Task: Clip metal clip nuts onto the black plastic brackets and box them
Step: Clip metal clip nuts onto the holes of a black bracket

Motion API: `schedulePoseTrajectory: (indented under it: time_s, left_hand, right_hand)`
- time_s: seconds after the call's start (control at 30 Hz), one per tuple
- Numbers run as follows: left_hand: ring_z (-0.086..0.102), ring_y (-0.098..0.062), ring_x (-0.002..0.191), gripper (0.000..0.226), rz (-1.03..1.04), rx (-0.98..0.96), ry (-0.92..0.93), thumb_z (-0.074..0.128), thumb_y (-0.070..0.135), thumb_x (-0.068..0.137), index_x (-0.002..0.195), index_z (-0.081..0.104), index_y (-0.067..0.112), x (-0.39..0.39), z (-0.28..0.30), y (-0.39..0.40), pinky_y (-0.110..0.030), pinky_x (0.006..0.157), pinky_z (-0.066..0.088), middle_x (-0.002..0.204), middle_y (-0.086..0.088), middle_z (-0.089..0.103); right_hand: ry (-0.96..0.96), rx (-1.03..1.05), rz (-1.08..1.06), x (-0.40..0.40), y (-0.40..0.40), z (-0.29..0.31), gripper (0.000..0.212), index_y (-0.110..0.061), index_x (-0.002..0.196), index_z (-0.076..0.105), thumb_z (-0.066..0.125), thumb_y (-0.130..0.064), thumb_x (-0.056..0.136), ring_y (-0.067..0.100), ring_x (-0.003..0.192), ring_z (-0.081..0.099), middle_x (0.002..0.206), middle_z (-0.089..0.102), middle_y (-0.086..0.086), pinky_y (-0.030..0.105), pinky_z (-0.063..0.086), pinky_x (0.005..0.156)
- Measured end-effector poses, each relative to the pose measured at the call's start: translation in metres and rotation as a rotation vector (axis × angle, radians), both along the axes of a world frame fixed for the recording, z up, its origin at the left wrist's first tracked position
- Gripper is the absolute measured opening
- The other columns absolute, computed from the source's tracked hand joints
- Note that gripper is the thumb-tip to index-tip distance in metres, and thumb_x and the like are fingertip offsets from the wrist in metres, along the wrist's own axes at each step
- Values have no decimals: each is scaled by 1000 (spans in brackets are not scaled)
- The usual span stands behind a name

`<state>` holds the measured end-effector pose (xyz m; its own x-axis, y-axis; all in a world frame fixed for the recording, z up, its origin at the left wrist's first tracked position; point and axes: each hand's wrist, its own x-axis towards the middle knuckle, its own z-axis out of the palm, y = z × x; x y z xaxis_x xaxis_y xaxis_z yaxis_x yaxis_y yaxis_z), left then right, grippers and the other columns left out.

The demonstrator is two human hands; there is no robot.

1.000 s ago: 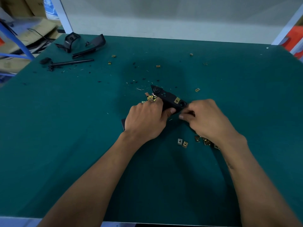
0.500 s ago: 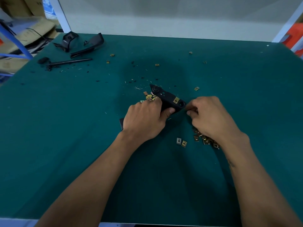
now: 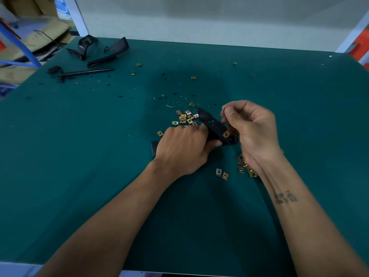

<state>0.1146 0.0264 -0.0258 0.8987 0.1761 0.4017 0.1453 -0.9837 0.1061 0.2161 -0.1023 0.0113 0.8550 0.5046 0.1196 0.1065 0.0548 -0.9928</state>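
Two hands over green mat [image 3: 79, 156] | left hand [image 3: 183, 150] grips bracket [image 3: 216, 127] | right hand [image 3: 251, 128] pinches clip nut [image 3: 223, 111]

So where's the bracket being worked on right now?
Head view, centre of the table: the bracket is gripped by the left hand, between a clip pile and the right hand.

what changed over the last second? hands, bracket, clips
The right hand lifted off the near end of the black plastic bracket and rose beside it, now pinching a small metal clip nut at its fingertips. The left hand kept gripping the bracket, whose brass-coloured fitted clip stayed put. The loose clip nuts on the green mat did not move.
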Motion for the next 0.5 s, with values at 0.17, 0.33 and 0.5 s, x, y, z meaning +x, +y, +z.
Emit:
schedulePoseTrajectory:
  time_s: [0.17,0.33,0.5]
  left_hand:
    - [66,-36,73,42,-18,-10,3,40,58,101,101,54,18,0,0,-1,-35,58,34,87,-3,69]
    - [66,-36,75,45,-4,0,3,35,59,102,105,53,18,0,-1,-1,-36,58,33,89,-3,69]
    - [66,-37,76,45,6,5,9,35,59,100,104,53,19,1,-2,0,-36,59,31,90,-4,70]
  right_hand:
    - [235,119,-52,-14,10,0,10,-13,82,77,79,-5,87,19,75,69,78,75,5,30,53,61]
    - [288,192,-121,-18,12,-3,8,-8,82,76,79,0,84,21,76,72,80,76,11,29,52,58]
    - [272,234,-153,-20,15,-6,14,-12,77,77,80,0,83,19,75,73,79,77,9,26,55,62]
